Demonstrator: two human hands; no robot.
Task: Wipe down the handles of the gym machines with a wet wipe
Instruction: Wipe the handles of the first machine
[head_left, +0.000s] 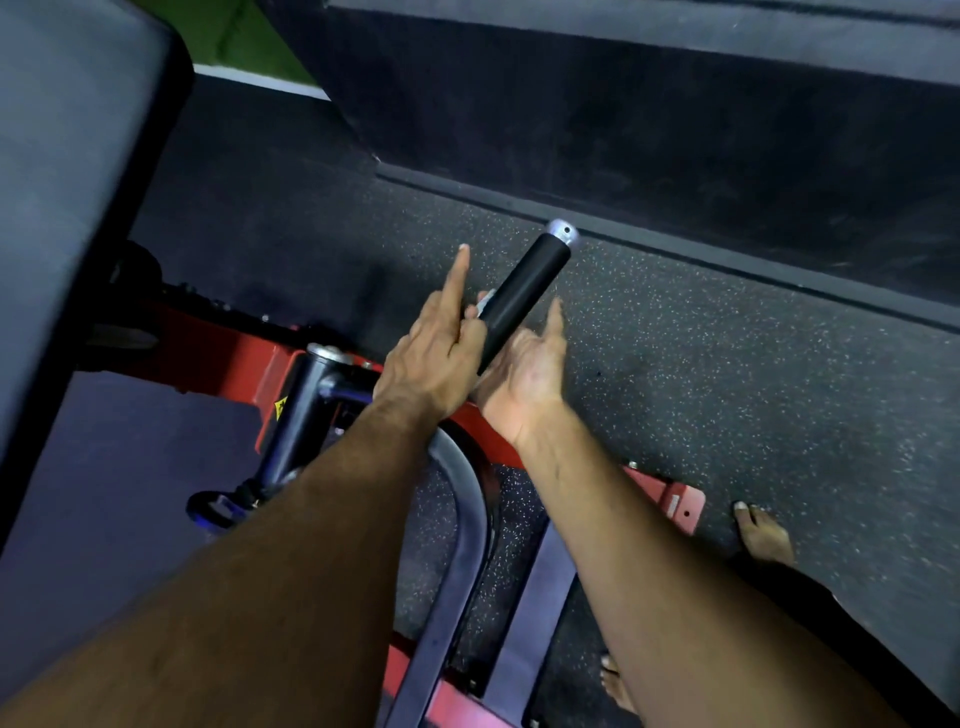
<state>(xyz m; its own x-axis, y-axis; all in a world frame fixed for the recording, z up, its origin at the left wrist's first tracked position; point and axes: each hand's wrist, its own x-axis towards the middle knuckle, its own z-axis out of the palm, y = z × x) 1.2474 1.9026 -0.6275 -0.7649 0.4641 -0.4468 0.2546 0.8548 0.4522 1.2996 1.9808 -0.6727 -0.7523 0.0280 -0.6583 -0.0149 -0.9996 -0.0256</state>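
A: Floor?
B: Dark rubber gym floor (727, 395) with pale speckles, a raised black ledge (675, 130) along the far side. Green strip of wall or turf top left, can't tell which.
A: Machine?
B: Red frame (228, 358), grey curved bar (467, 499), grey pad (67, 182) at left.
A: Handle?
B: Black handle (522, 296) with a silver end cap, angled up toward the ledge, between both hands.
A: Hands?
B: Left hand (436, 353) sits against the handle's left side, index finger straight out, other fingers curled with a bit of pale wet wipe (484, 300) showing there. Right hand (524, 384) is palm-up under the lower handle, one finger extended; grip unclear.
A: Anything else?
B: Bare foot (763, 535) on the floor at right.
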